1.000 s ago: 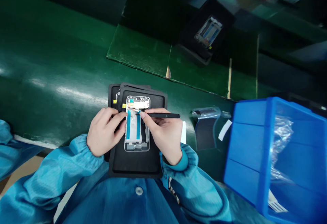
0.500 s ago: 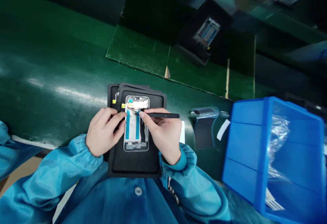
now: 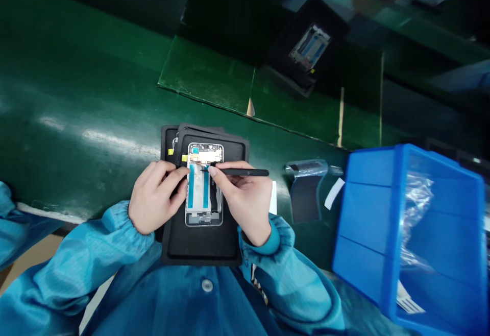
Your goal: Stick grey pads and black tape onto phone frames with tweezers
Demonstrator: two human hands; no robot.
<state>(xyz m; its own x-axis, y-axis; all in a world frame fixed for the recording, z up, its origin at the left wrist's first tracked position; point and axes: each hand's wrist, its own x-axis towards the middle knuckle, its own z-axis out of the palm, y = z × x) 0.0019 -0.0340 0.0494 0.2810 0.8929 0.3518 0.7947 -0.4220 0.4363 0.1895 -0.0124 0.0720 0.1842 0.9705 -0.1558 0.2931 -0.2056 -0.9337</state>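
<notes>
Phone frame (image 3: 204,198) lying flat on a black mat (image 3: 202,249), its long side pointing away from the person, with two teal strips (image 3: 191,188) along the inside and a small yellow tag (image 3: 185,158) just beside the top left corner. Under this mat, more black mats (image 3: 168,142) in a slightly offset stack, all on the green tabletop (image 3: 95,96).

Left hand (image 3: 155,198) curled and closed at the left edge of the frame, with fingertips touching it. Right hand (image 3: 245,200) closed in a pinch around black tweezers (image 3: 245,172), their tips over the upper part of the frame, among small parts; contact too small to tell. Blue sleeves (image 3: 76,259) gathered at both wrists.

To the right, well apart from the hands, a blue bin (image 3: 367,213) with clear plastic (image 3: 417,213) inside. Between mat and bin, a dark strip in clear film (image 3: 306,188) and a white paper slip (image 3: 335,193). Farther up, a second black mat with a similar frame (image 3: 310,47), maybe only a reflection, hard to tell
</notes>
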